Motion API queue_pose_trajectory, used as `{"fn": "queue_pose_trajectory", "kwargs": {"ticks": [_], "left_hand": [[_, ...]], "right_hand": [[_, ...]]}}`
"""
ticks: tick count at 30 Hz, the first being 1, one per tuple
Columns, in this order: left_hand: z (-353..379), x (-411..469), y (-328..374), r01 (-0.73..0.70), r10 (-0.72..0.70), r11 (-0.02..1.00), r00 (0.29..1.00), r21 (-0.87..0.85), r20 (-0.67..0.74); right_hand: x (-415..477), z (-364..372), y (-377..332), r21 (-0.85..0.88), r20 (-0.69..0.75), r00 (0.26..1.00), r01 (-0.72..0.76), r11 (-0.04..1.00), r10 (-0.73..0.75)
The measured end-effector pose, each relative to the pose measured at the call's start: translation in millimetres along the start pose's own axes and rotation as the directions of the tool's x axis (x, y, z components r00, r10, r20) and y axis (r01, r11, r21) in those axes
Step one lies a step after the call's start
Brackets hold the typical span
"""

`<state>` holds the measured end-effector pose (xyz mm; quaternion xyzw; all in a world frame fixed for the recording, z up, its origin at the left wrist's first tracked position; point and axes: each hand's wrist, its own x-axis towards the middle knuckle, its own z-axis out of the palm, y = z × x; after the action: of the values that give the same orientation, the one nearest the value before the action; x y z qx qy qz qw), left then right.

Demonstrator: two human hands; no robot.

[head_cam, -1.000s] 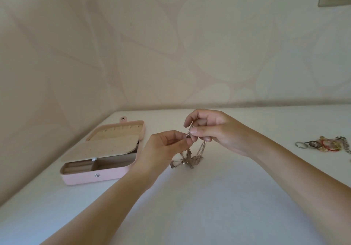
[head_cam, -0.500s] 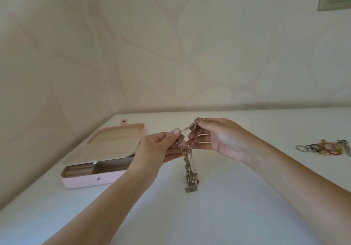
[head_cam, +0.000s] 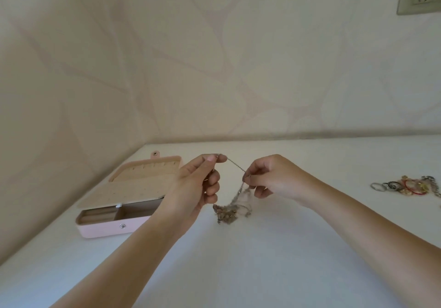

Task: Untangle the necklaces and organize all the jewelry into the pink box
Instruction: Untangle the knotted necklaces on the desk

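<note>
The left hand (head_cam: 195,186) pinches one end of a thin chain (head_cam: 235,165) between thumb and forefinger, its other fingers curled. The right hand (head_cam: 274,178) pinches the same chain lower down, so a short stretch runs taut and slanting between the two grips. Below the right fingertips the tangled necklaces (head_cam: 230,212) hang in a clump, whose bottom seems to touch the white table (head_cam: 262,260). Beyond the left hand lies the pink box (head_cam: 124,202), lid open. Well right of the right hand sits a pile of rings and jewelry (head_cam: 405,187).
</note>
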<state>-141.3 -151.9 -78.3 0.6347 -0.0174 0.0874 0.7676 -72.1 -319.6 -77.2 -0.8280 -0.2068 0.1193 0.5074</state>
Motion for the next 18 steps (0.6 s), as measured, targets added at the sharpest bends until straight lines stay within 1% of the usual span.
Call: {"fn": "queue_pose_trajectory", "kwargs": {"ticks": [2,3,4,7,8,10,12,14,15,16,18], "left_hand": [[-2,-1,3,-0.007,0.003,0.998,0.998,0.055,0.065],[-4,-1,4,-0.012,0.005,0.997,0.996,0.08,0.091],[-5,-1,5,-0.017,0.006,0.995,0.994,0.101,0.111],[-6,-1,8,-0.035,0.017,0.993,0.987,0.113,0.162],[-6,-2,9,-0.044,0.024,0.993,0.984,0.108,0.176],[-8,-3,14,-0.057,0.039,0.994,0.981,0.09,0.191],[-10,-3,19,-0.066,0.05,0.995,0.979,0.076,0.197],[-12,-4,23,-0.065,0.05,0.996,0.978,0.068,0.204],[-12,-5,24,-0.061,0.046,0.996,0.977,0.064,0.21],[-12,-5,25,-0.055,0.041,0.997,0.976,0.062,0.214],[-12,-5,24,-0.032,0.014,0.996,0.977,0.079,0.214]], "right_hand": [[-1,-3,0,-0.077,0.018,1.0,-0.003,0.997,0.005],[-2,-4,-1,-0.086,0.048,0.999,0.012,0.996,-0.008],[-3,-4,-3,-0.051,0.097,0.995,0.039,0.998,-0.034],[-8,0,-7,0.236,0.297,0.942,0.086,0.968,-0.156],[-9,2,-8,0.295,0.347,0.916,0.096,0.951,-0.2],[-10,3,-9,0.335,0.417,0.874,0.106,0.936,-0.248],[-10,2,-11,0.436,0.425,0.864,0.064,0.898,-0.269],[-10,-2,-13,0.576,0.399,0.874,-0.005,0.818,-0.275],[-10,-4,-14,0.599,0.39,0.881,-0.019,0.801,-0.27],[-11,-6,-15,0.568,0.391,0.887,-0.022,0.823,-0.246],[-11,-9,-14,0.382,0.372,0.91,0.03,0.924,-0.184]]}}
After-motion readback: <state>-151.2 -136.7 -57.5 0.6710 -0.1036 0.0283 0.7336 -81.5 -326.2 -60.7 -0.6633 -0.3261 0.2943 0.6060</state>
